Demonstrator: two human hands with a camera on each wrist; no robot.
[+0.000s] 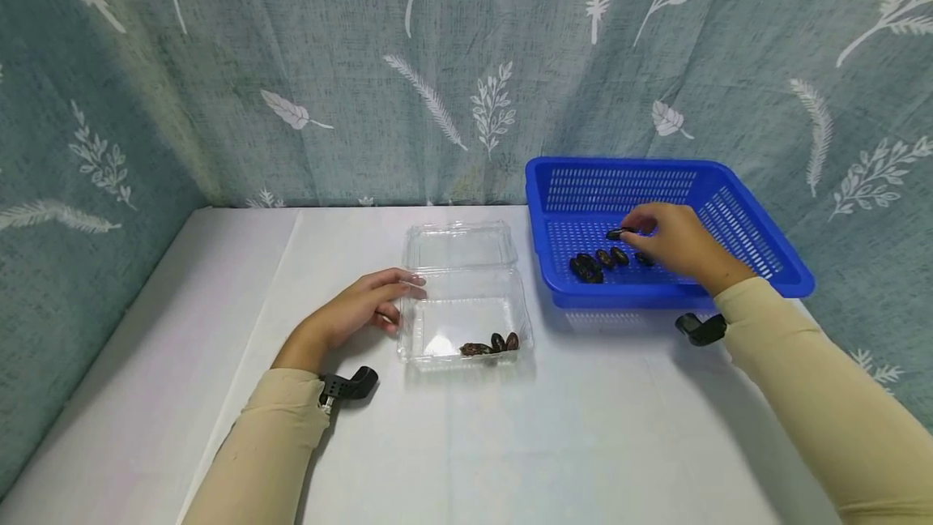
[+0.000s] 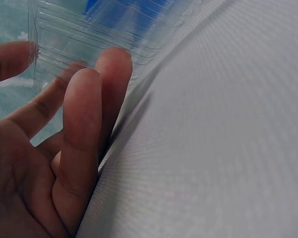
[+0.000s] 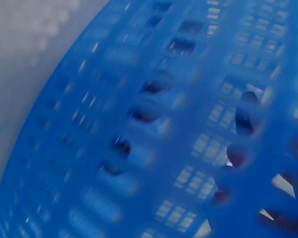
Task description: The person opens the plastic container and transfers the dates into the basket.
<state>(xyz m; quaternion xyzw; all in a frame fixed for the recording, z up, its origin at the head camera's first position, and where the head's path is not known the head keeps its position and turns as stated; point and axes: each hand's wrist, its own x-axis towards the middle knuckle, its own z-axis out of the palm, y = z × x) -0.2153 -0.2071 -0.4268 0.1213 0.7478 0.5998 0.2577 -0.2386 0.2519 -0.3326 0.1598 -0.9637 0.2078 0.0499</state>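
Note:
In the head view, a clear plastic clamshell box lies with its lid folded back. Several dark brown dates sit along its near wall. My left hand rests at the box's left side, its loosely extended fingers touching the rim; the left wrist view has the fingertips right at the ridged plastic wall. Inside a blue basket, my right hand pinches a date between thumb and fingers. More dates lie on the basket floor below it.
The box and basket stand side by side on a white-covered table. A teal leaf-patterned curtain hangs behind and at the left. In the right wrist view, the slotted basket wall fills most of the picture.

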